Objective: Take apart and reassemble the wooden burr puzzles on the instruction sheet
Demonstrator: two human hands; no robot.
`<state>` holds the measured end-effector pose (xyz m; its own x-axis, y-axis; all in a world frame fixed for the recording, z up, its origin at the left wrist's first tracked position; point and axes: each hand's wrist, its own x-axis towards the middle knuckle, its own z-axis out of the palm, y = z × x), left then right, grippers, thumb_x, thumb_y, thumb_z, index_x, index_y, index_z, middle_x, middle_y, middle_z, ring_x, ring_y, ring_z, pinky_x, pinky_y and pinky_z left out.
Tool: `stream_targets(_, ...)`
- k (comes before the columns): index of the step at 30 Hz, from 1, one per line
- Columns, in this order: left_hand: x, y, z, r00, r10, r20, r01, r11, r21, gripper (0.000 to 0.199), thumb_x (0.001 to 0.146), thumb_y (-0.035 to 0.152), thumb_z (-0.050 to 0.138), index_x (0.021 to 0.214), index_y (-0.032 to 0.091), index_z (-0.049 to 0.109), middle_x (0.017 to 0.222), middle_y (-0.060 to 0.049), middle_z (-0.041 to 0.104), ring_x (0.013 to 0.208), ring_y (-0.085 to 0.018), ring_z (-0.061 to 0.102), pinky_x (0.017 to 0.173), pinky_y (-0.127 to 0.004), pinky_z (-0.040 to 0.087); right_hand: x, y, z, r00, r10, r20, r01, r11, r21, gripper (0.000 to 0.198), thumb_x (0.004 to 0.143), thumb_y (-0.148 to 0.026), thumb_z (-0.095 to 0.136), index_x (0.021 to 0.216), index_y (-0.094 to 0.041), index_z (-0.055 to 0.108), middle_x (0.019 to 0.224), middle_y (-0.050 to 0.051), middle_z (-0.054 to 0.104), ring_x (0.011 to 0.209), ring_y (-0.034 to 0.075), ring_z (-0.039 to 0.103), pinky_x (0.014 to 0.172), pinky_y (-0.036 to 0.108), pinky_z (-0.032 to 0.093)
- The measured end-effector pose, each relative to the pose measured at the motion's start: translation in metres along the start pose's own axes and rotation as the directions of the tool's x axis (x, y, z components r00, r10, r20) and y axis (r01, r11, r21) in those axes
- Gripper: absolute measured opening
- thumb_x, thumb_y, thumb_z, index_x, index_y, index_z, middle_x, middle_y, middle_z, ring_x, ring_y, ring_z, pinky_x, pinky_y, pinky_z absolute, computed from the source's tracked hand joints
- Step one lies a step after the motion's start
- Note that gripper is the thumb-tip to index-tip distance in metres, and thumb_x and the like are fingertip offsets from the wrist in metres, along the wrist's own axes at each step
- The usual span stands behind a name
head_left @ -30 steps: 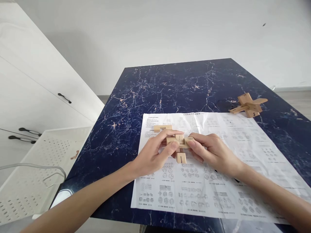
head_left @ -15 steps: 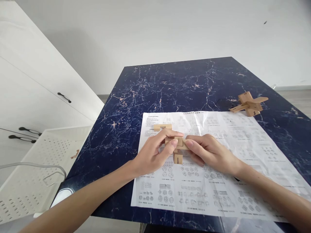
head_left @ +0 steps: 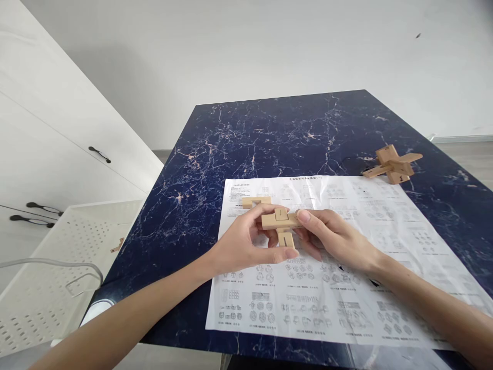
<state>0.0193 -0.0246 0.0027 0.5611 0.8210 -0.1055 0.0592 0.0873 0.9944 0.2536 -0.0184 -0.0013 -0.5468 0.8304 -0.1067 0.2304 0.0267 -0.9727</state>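
Can see, left to right, a loose notched block [head_left: 258, 200] on the printed sheet [head_left: 385, 246] just beyond the left hand [head_left: 244, 239], with fingers curled round the joined wooden pieces [head_left: 283, 222] and thumb at their lower block, then the right hand [head_left: 339, 234] pinching their right end above the sheet. Can make out bare worktop [head_left: 231, 149] left of the sheet, broad room past its far edge, and a crossed wooden puzzle [head_left: 393, 168] at that edge on the right.
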Motion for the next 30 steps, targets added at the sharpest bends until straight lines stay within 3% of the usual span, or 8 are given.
stream_targets(6, 0.001, 0.0, -0.002, 1.0, 0.021, -0.001, -0.021, 0.998, -0.053, 0.057, 0.085, 0.043, 0.089, 0.132, 0.021, 0.066, 0.113, -0.01, 0.074, 0.105, -0.027, 0.073, 0.092, -0.04, 0.062, 0.0, -0.002, -0.001, 0.998, -0.049, -0.04, 0.048, 0.998, -0.033, 0.065, 0.11, -0.07, 0.035, 0.067, -0.024, 0.05, 0.053, -0.002, 0.053, 0.049, 0.013, 0.045, 0.055, 0.03, 0.041)
stream_targets(9, 0.0, 0.002, -0.001, 0.986, 0.103, -0.129, -0.1, 0.995, 0.028, 0.06, 0.081, 0.041, 0.092, 0.131, 0.021, 0.066, 0.119, -0.011, 0.075, 0.109, -0.028, 0.073, 0.092, -0.04, 0.062, 0.001, -0.002, -0.001, 0.996, -0.042, -0.083, 0.041, 0.999, -0.019, 0.064, 0.111, -0.071, 0.032, 0.072, -0.024, 0.051, 0.052, -0.003, 0.053, 0.049, 0.013, 0.045, 0.055, 0.03, 0.041)
stream_targets(13, -0.001, 0.007, -0.001, 0.87, 0.286, -0.401, -0.225, 0.955, 0.194, 0.054, 0.083, 0.044, 0.088, 0.128, 0.022, 0.067, 0.126, -0.01, 0.075, 0.116, -0.028, 0.071, 0.1, -0.04, 0.059, 0.003, 0.0, -0.001, 0.99, -0.02, -0.139, 0.014, 0.999, -0.049, 0.059, 0.111, -0.068, 0.036, 0.076, -0.024, 0.052, 0.053, -0.004, 0.052, 0.05, 0.013, 0.046, 0.057, 0.03, 0.042)
stream_targets(15, 0.0, 0.008, -0.003, 0.816, 0.301, -0.494, -0.202, 0.949, 0.244, 0.048, 0.089, 0.047, 0.083, 0.127, 0.022, 0.067, 0.127, -0.009, 0.075, 0.118, -0.027, 0.071, 0.105, -0.041, 0.056, 0.003, 0.001, 0.0, 0.987, -0.017, -0.16, 0.005, 0.997, -0.073, 0.056, 0.112, -0.065, 0.04, 0.075, -0.024, 0.05, 0.054, -0.005, 0.052, 0.05, 0.013, 0.046, 0.058, 0.03, 0.043)
stream_targets(17, 0.001, 0.009, -0.005, 0.8, 0.253, -0.544, -0.147, 0.962, 0.231, 0.046, 0.093, 0.05, 0.079, 0.129, 0.022, 0.068, 0.128, -0.008, 0.076, 0.12, -0.027, 0.071, 0.108, -0.042, 0.054, 0.004, 0.002, 0.0, 0.985, -0.019, -0.169, 0.002, 0.995, -0.097, 0.054, 0.112, -0.062, 0.043, 0.074, -0.024, 0.049, 0.055, -0.005, 0.053, 0.049, 0.012, 0.046, 0.057, 0.029, 0.043)
stream_targets(23, 0.005, 0.004, -0.009, 0.851, 0.134, -0.509, -0.127, 0.991, 0.047, 0.047, 0.098, 0.052, 0.071, 0.133, 0.021, 0.069, 0.134, -0.01, 0.074, 0.125, -0.031, 0.07, 0.107, -0.044, 0.056, 0.005, 0.004, 0.003, 0.975, -0.074, -0.209, 0.033, 0.98, -0.195, 0.039, 0.111, -0.052, 0.049, 0.086, -0.024, 0.056, 0.058, -0.005, 0.053, 0.048, 0.012, 0.044, 0.048, 0.028, 0.035)
stream_targets(27, 0.004, 0.004, -0.008, 0.898, 0.131, -0.42, -0.131, 0.991, 0.029, 0.044, 0.097, 0.051, 0.073, 0.129, 0.021, 0.07, 0.129, -0.01, 0.075, 0.12, -0.029, 0.072, 0.102, -0.039, 0.058, 0.007, 0.01, 0.006, 0.949, -0.18, -0.258, 0.091, 0.942, -0.324, 0.021, 0.109, -0.042, 0.055, 0.099, -0.024, 0.058, 0.066, -0.004, 0.055, 0.055, 0.013, 0.048, 0.05, 0.028, 0.039)
stream_targets(30, 0.003, 0.004, -0.006, 0.918, 0.147, -0.368, -0.14, 0.989, 0.046, 0.043, 0.096, 0.05, 0.075, 0.126, 0.021, 0.071, 0.124, -0.01, 0.076, 0.117, -0.028, 0.072, 0.1, -0.037, 0.058, 0.008, 0.013, 0.007, 0.904, -0.319, -0.285, 0.167, 0.876, -0.452, 0.013, 0.106, -0.034, 0.06, 0.112, -0.023, 0.06, 0.089, 0.003, 0.064, 0.063, 0.015, 0.055, 0.052, 0.029, 0.046)
